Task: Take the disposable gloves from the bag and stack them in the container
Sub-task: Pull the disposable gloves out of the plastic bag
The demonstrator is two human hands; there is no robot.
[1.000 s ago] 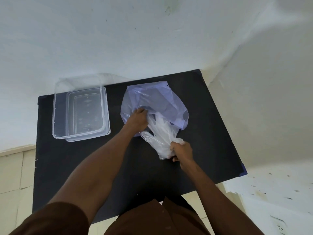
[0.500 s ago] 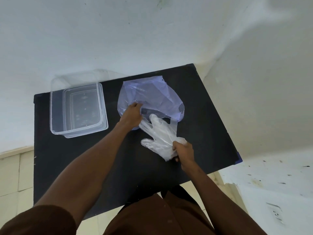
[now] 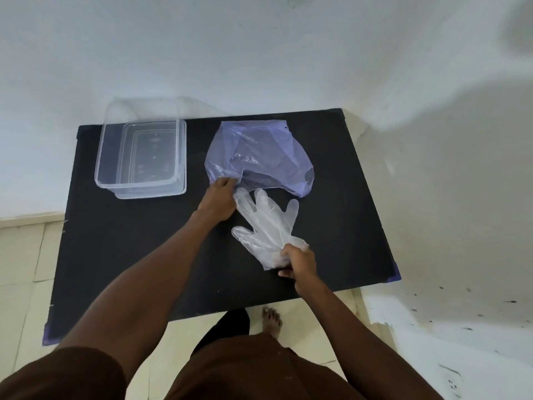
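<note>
A translucent purple bag (image 3: 259, 157) lies at the middle back of the black table (image 3: 138, 255). My left hand (image 3: 220, 197) pinches the bag's near left edge. Clear disposable gloves (image 3: 266, 223) lie spread on the table just in front of the bag, fully outside it, fingers pointing away from me. My right hand (image 3: 297, 261) grips them at the cuff end. An empty clear plastic container (image 3: 141, 157) stands at the table's back left, well apart from both hands.
The table sits in a corner between white walls at the back and right. Its near edge runs just in front of my body, and my bare foot (image 3: 272, 319) shows on the tiled floor below it.
My right hand has pulled the gloves toward me until they came fully out of the bag. My left hand kept hold of the bag's edge.
</note>
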